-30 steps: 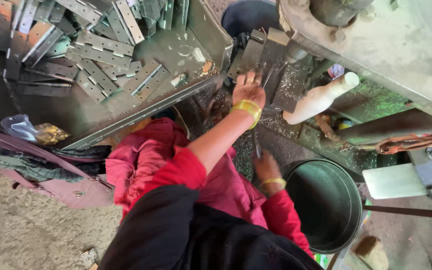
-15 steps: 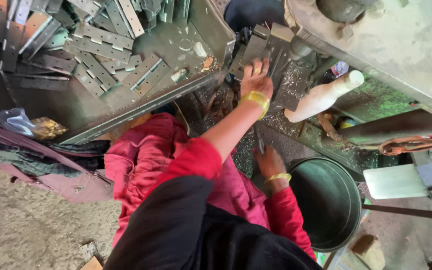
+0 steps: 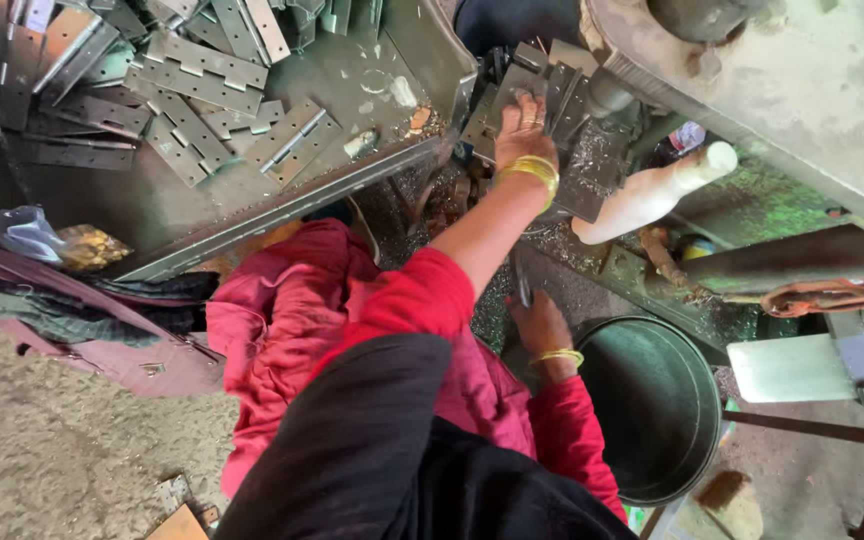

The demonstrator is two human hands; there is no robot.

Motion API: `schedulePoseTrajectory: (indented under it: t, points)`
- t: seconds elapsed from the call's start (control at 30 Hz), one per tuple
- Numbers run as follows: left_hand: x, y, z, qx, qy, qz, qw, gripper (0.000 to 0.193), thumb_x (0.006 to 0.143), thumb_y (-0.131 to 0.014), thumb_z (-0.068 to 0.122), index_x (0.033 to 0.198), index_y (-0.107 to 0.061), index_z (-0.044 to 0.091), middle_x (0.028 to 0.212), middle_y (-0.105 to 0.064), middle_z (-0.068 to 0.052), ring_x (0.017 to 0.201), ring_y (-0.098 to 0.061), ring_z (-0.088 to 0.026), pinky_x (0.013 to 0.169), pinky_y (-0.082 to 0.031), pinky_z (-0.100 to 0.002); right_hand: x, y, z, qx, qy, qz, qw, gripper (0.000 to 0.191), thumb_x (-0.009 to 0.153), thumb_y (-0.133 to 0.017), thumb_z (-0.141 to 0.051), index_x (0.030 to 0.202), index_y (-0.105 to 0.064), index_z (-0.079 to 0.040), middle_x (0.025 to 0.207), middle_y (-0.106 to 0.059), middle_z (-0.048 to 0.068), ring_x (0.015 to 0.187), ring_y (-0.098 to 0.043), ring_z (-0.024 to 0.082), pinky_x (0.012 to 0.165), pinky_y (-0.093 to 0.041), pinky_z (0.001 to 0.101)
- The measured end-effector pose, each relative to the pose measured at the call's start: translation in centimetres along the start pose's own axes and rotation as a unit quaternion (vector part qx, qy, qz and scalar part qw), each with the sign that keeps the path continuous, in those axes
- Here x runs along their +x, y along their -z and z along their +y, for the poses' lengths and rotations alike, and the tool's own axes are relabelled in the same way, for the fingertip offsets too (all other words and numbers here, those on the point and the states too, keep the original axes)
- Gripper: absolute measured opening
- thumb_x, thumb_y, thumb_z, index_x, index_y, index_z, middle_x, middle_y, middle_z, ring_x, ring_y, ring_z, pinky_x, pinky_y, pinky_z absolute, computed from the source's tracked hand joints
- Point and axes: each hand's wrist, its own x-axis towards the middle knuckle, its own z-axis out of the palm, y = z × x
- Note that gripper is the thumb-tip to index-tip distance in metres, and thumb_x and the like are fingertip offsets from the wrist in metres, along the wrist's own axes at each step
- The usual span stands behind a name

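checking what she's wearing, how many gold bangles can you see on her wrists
2: one bangle on the left wrist by the metal plate, one bangle on the right wrist beside the bucket. Sleeves may hide more.

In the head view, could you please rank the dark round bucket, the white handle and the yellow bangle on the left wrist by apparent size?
1. Dark round bucket, by far the largest.
2. White handle, clearly smaller.
3. Yellow bangle on the left wrist, smallest.
These lie at differing depths, so true sizes may differ.
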Motion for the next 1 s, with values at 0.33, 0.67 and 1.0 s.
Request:
schedulePoseTrajectory:
  t: [0.33,0.67,1.0]
  points:
    - [-0.5,-0.4,-1.9,-0.086,0.034,0.051,0.994,0.038,0.095,-0.052,0.018,0.128,-0.069,0.009,0.164,-0.032,-0.015,0.149,-0.026,-0.039,0.099,-0.035,-0.050,-2.3,-4.2,-0.3,0.060,0.002,0.022,0.998,0.043,0.091,-0.068,-0.043,0.107,-0.063,-0.004,0.099,-0.072,0.030,0.096,-0.069,0.049,0.078,-0.055,0.0548]
    - [-13.2,-7.6,-26.7,-0.019,0.295,0.015,0.955,0.027,0.091,-0.062,0.032,0.110,-0.066,0.013,0.112,-0.066,-0.012,0.109,-0.061,-0.030,0.090,-0.049,-0.049,-5.2,12.0,-12.6,0.132,0.198,0.364,0.901,0.032,0.111,-0.065,-0.028,0.109,-0.068,0.004,0.094,-0.059,0.011,0.083,-0.056,0.025,0.076,-0.044,0.0385]
    - [-12.4,-9.8,-35.0,-0.420,0.317,0.074,0.847,0.044,0.076,-0.080,0.025,0.120,-0.072,0.026,0.119,-0.070,-0.015,0.113,-0.067,-0.031,0.101,-0.050,-0.040,-5.3,14.2,-16.3,0.127,0.238,0.343,0.900,0.032,0.115,-0.066,-0.025,0.107,-0.070,0.005,0.096,-0.064,0.015,0.083,-0.066,0.025,0.071,-0.050,0.0380]
